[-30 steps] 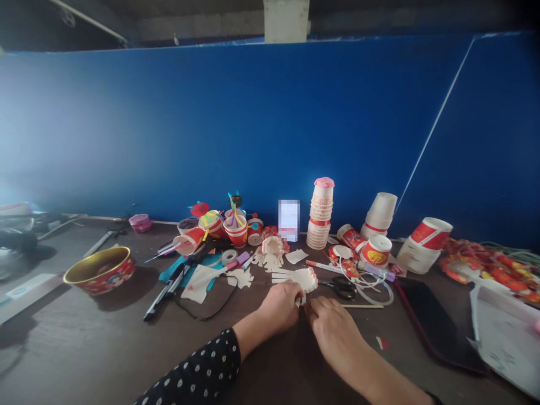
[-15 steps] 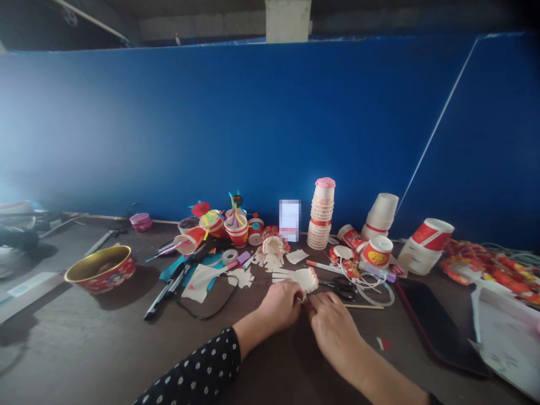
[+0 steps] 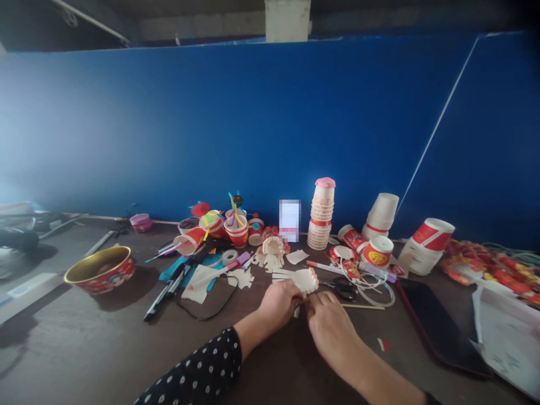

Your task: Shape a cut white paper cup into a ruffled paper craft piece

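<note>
Blue panel [image 3: 211,124] forms the background, directly behind a dark table [image 3: 139,349]. Near the middle of the table lies the cut paper cup [image 3: 304,277]: its wall is slit into white strips pointing left, and its ruffled right end shows red edging. My left hand [image 3: 279,305] is drawn in narrow, thumb and fingers pinching the near side of the cup; a short white strip shows below the fingertips. My right hand [image 3: 331,325] is positioned at the near right of the cup, fingers bent and close together, tips hidden; I cannot tell whether it grips anything.

Just beyond my right hand lie black scissors [image 3: 346,289], with a thin stick [image 3: 367,307] on their near side and a marker [image 3: 324,266] on their far side. Beyond the cup are a white paper piece [image 3: 297,256] and a second cut cup [image 3: 273,246] on its side. To the left are a jagged white cutout [image 3: 241,278] and a tape roll [image 3: 230,257]. Farther back, a tall cup stack [image 3: 321,219] stands upright. At the outer left is a red bowl [image 3: 107,279] with a gold interior; at the outer right, a dark tablet [image 3: 439,326] lies flat.
</note>
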Available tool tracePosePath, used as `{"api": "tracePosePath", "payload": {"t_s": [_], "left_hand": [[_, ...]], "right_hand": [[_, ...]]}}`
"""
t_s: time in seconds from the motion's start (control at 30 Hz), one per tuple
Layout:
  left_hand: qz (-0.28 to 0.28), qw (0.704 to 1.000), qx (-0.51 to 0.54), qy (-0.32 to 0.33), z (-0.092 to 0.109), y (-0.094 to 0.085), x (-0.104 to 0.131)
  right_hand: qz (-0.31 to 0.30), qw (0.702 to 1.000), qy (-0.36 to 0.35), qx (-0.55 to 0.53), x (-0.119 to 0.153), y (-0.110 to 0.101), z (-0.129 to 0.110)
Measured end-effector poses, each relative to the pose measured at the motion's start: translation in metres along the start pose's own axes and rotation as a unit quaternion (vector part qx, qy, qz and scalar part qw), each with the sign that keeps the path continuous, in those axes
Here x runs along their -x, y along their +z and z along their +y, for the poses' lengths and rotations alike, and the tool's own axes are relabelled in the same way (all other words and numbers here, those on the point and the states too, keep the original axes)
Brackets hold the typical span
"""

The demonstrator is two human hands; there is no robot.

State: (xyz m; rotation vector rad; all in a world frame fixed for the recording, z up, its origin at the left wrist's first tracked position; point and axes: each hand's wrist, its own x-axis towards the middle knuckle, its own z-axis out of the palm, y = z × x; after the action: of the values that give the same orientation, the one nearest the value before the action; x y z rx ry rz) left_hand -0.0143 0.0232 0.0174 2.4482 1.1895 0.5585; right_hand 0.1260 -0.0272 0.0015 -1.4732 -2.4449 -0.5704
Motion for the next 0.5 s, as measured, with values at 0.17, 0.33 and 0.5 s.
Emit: {"api": "tracePosePath", "payload": {"t_s": [0.17,0.33,0.5], "left_hand": [[-0.005,1.000,-0.022,0.005,-0.003,0.004,-0.003],[-0.014,0.999,-0.051,-0.003,-0.001,0.003,-0.003],[-0.018,0.997,-0.077,-0.012,0.002,0.003,-0.001]], "right_hand": [[-0.011,0.999,-0.027,-0.041,-0.001,-0.008,0.010],[-0.037,0.998,-0.044,-0.033,0.001,-0.016,0.012],[-0.046,0.997,-0.053,-0.014,0.002,-0.013,0.009]]}}
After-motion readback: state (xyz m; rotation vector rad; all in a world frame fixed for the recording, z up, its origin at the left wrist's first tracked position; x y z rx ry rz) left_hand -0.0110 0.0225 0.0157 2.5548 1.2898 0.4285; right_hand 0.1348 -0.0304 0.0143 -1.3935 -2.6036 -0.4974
